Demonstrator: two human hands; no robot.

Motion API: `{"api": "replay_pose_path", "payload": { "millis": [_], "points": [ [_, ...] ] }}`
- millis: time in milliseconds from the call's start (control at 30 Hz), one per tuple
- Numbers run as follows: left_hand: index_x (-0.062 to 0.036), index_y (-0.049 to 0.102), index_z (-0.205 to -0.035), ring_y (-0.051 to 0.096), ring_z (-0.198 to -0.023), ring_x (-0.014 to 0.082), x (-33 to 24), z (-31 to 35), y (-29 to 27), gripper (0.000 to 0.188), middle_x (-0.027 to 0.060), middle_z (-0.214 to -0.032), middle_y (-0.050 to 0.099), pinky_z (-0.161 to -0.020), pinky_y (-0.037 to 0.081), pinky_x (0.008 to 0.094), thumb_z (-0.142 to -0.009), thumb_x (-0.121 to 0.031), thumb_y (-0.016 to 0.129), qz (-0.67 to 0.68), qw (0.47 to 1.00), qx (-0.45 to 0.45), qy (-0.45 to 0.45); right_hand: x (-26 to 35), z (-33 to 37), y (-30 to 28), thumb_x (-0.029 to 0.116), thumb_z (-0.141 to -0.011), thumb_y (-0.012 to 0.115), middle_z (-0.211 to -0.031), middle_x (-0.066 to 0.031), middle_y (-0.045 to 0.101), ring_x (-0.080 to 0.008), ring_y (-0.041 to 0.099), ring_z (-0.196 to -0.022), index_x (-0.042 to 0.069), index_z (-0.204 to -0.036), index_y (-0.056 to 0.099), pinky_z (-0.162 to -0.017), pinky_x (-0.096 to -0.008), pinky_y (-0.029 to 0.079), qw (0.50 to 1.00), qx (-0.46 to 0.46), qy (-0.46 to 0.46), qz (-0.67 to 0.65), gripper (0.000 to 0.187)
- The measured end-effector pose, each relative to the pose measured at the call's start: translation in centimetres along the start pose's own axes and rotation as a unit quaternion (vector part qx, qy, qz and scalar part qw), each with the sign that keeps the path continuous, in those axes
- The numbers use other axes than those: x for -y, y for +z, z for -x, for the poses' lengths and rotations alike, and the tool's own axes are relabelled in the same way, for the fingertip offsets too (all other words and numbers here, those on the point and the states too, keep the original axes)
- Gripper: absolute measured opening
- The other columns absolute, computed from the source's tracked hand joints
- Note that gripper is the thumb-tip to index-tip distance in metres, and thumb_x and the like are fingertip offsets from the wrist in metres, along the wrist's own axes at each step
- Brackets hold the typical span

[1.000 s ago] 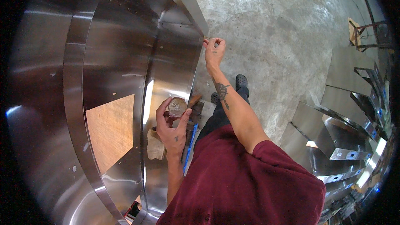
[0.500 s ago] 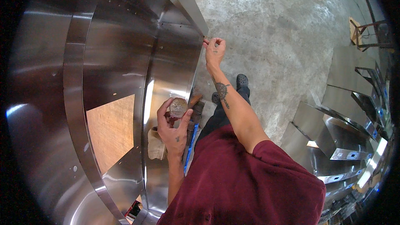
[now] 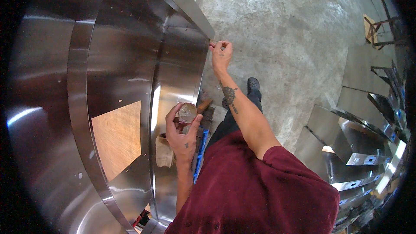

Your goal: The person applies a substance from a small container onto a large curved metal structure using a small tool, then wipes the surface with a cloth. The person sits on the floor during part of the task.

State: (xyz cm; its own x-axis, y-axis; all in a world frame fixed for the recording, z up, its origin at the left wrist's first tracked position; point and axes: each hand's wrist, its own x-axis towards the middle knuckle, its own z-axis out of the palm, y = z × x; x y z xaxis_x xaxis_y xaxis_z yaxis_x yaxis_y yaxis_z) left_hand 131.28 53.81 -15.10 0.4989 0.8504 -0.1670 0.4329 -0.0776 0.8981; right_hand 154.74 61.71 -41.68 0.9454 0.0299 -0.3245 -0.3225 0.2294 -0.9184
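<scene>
Dabbing along the steel panel's edge [image 3: 203, 67] — my right hand [image 3: 222, 54] pinches a small red-tipped applicator [image 3: 212, 43], left hand [image 3: 182, 132] cups the little jar [image 3: 187, 112]; next, I judge, a steady reload.

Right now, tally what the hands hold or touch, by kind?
Small round clear container, in the left hand: 1
Small reddish piece, pinched by the right hand at the steel panel's edge: 1
Total: 2
</scene>
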Motion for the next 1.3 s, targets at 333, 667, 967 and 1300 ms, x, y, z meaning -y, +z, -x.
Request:
{"api": "replay_pose_path", "payload": {
  "millis": [333, 667, 967, 1300],
  "points": [
    [-0.0017, 0.055, -0.148, 0.064, -0.126, 0.0216, 0.5, -1.2, 1.4, 0.064, 0.0127, -0.144, 0.060, -0.108, 0.054, 0.0350, -0.093, -0.008, 0.088, 0.046, 0.999, -0.005, -0.012, 2.4, 0.9, -0.3, 0.014, -0.112, 0.058, -0.121, -0.0143, 0.058, -0.0258, 0.078, -0.103, -0.004, -0.119, 0.050, -0.085, -0.0330, 0.067, 0.995, 0.015, 0.055, -0.078, 0.021],
    [-0.0004, 0.051, -0.145, 0.062, -0.121, 0.0219, 10.8, -13.4, 8.7, 0.062, 0.0120, -0.135, 0.061, -0.110, 0.050, 0.0376, -0.098, -0.020, 0.086, 0.083, 0.991, -0.069, 0.079, 1.8, 0.5, -1.9, 0.019, -0.114, 0.056, -0.125, -0.0157, 0.056, -0.0268, 0.078, -0.105, -0.003, -0.124, 0.047, -0.089, -0.0333, 0.067, 0.991, 0.003, 0.089, -0.096, 0.027],
    [0.0052, 0.045, -0.140, 0.063, -0.112, 0.0247, 15.5, -19.8, 13.9, 0.071, 0.0196, -0.129, 0.057, -0.096, 0.058, 0.0378, -0.100, -0.041, 0.083, -0.015, 0.978, -0.196, 0.077, 0.7, -2.0, 1.1, 0.022, -0.114, 0.057, -0.129, -0.0153, 0.053, -0.0271, 0.077, -0.106, -0.002, -0.125, 0.045, -0.089, -0.0338, 0.066, 0.979, -0.017, 0.131, -0.156, 0.029],
    [0.0073, 0.045, -0.138, 0.066, -0.103, 0.0248, 16.8, -20.4, 13.6, 0.081, 0.0210, -0.133, 0.053, -0.080, 0.063, 0.0348, -0.096, -0.048, 0.085, -0.109, 0.959, -0.237, 0.110, 0.4, -2.4, 1.7, 0.020, -0.113, 0.059, -0.128, -0.0146, 0.053, -0.0266, 0.077, -0.106, -0.002, -0.125, 0.048, -0.085, -0.0327, 0.065, 0.967, -0.027, 0.165, -0.191, 0.028]
  ]
}}
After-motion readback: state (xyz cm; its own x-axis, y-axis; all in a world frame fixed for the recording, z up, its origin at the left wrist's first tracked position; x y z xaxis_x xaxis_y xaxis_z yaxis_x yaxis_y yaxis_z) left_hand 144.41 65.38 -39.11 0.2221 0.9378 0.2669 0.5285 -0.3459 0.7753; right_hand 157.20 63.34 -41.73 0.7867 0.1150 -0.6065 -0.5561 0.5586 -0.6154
